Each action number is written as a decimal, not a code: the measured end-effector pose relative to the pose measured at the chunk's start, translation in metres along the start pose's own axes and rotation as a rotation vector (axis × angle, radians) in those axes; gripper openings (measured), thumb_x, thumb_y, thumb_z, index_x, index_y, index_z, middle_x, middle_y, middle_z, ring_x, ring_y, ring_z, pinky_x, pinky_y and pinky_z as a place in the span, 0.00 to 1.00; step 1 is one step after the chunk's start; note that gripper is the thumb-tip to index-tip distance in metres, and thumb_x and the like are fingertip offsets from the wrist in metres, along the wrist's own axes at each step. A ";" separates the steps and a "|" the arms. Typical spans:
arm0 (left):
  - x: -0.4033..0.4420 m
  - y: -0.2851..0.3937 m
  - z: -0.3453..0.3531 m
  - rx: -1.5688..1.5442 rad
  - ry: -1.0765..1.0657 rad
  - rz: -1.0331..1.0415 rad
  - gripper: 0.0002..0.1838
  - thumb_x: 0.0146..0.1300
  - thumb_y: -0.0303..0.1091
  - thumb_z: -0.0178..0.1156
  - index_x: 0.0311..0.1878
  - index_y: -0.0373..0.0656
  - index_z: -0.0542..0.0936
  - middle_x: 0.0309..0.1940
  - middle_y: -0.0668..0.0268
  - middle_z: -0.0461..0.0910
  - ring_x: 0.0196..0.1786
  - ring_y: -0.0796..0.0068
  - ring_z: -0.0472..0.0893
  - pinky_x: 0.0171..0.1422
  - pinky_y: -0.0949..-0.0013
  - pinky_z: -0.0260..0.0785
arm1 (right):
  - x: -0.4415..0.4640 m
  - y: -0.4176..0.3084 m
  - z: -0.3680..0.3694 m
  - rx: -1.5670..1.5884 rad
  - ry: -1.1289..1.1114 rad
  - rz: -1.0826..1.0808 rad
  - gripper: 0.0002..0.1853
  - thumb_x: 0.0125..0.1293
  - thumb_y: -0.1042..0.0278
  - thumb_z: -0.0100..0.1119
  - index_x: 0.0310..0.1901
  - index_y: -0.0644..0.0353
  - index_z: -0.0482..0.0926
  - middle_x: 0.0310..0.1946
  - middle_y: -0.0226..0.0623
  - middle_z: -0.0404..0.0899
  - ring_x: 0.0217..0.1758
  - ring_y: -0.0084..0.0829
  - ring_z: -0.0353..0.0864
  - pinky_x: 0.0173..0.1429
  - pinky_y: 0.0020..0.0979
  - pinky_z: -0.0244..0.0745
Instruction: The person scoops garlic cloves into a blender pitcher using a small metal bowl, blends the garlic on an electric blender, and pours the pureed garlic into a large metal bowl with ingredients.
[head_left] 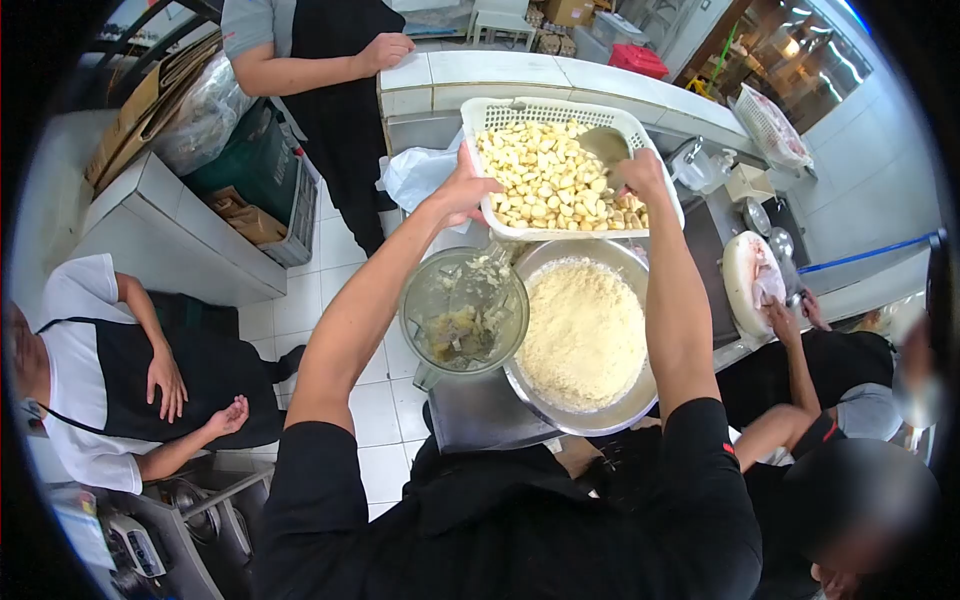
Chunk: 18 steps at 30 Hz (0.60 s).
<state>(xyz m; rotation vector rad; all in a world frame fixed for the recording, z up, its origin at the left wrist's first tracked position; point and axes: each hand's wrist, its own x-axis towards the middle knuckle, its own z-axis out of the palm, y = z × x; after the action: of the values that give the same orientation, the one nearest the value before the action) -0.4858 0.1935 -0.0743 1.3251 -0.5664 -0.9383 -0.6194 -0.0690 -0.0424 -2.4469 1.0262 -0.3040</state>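
A white plastic basket [560, 233] full of peeled garlic cloves [545, 170] is in front of me. My left hand [462, 190] is closed on its left rim. My right hand [638, 175] reaches into the basket's right side, closed on a rounded metal scoop [603, 146] that rests among the cloves. Nearer to me, a clear blender jar [412, 345] has pale garlic bits stuck inside and some at its bottom. Beside it, partly under the jar's edge, a large metal bowl [518, 385] is filled with finely chopped garlic [585, 335].
The tiled ledge [500, 70] runs behind the basket, with a plastic bag [418, 175] at its left. One person [340, 90] stands behind the ledge's left end, another [150, 370] at left. At right, a co-worker's hands handle something pale on a round white board [738, 285].
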 end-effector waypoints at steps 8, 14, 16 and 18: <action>-0.011 0.011 -0.010 0.214 -0.066 -0.073 0.50 0.61 0.37 0.62 0.72 0.63 0.34 0.68 0.57 0.56 0.67 0.53 0.64 0.46 0.41 0.73 | 0.018 -0.008 0.023 0.709 -0.391 0.342 0.03 0.52 0.79 0.49 0.23 0.66 0.68 0.13 0.33 0.68 0.09 0.21 0.63 0.11 0.21 0.55; -0.001 0.008 -0.026 0.202 -0.082 -0.145 0.50 0.65 0.42 0.59 0.73 0.67 0.29 0.71 0.57 0.52 0.69 0.53 0.61 0.52 0.38 0.68 | 0.016 0.019 -0.008 0.790 -0.298 0.283 0.03 0.53 0.79 0.45 0.29 0.65 0.70 0.15 0.35 0.70 0.11 0.22 0.69 0.11 0.22 0.61; 0.003 0.012 -0.019 0.211 -0.088 -0.157 0.48 0.66 0.42 0.57 0.73 0.68 0.29 0.71 0.57 0.53 0.69 0.54 0.61 0.52 0.39 0.69 | 0.016 0.023 -0.016 0.898 -0.266 0.273 0.08 0.57 0.77 0.44 0.37 0.70 0.71 0.18 0.39 0.74 0.13 0.25 0.74 0.12 0.23 0.68; 0.000 0.006 -0.006 -0.021 -0.098 -0.110 0.45 0.68 0.42 0.54 0.72 0.67 0.30 0.70 0.58 0.54 0.67 0.58 0.65 0.52 0.42 0.72 | 0.012 0.028 -0.011 0.929 -0.282 0.280 0.08 0.58 0.77 0.44 0.36 0.71 0.72 0.18 0.41 0.75 0.13 0.26 0.75 0.13 0.24 0.72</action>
<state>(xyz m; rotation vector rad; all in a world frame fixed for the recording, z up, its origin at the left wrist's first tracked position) -0.4798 0.1966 -0.0696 1.3068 -0.5610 -1.1012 -0.6327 -0.0982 -0.0471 -1.4462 0.8252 -0.2522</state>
